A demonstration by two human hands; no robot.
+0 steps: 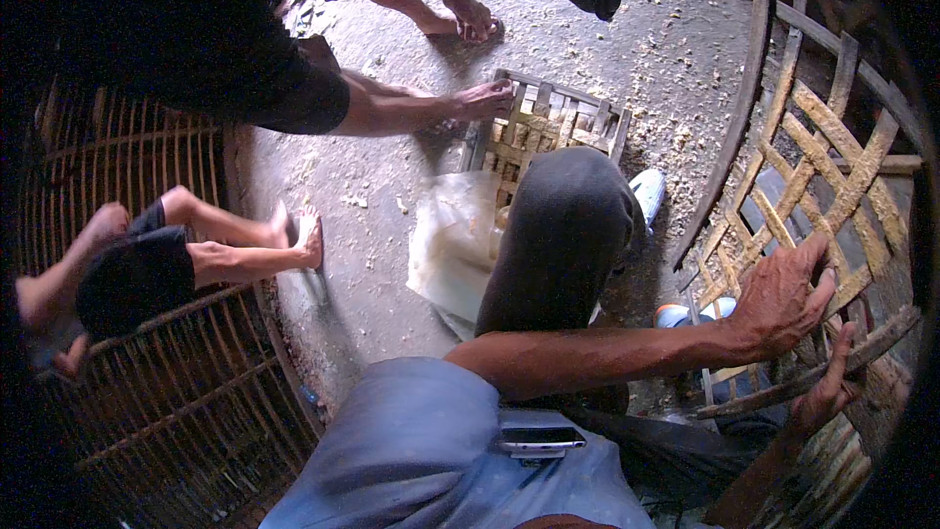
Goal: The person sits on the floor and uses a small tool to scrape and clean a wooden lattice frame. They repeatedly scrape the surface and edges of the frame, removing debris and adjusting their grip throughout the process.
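Bamboo lattice [822, 167], gripped under both hands' fingers [818, 279]

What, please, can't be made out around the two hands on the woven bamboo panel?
- Head view: right hand fingertips, hidden behind the bamboo strip.
- Left hand fingertips, tucked into the woven bamboo panel.
- Panel's right part, lost in the dark rim.

Left forearm crosses the body toward the right, bare, extended; left hand [783, 299] palm-down, fingers curled in a grasp; right hand [827, 382] just nearer, below it, fingers wrapped upward; right forearm mostly hidden, lower right.
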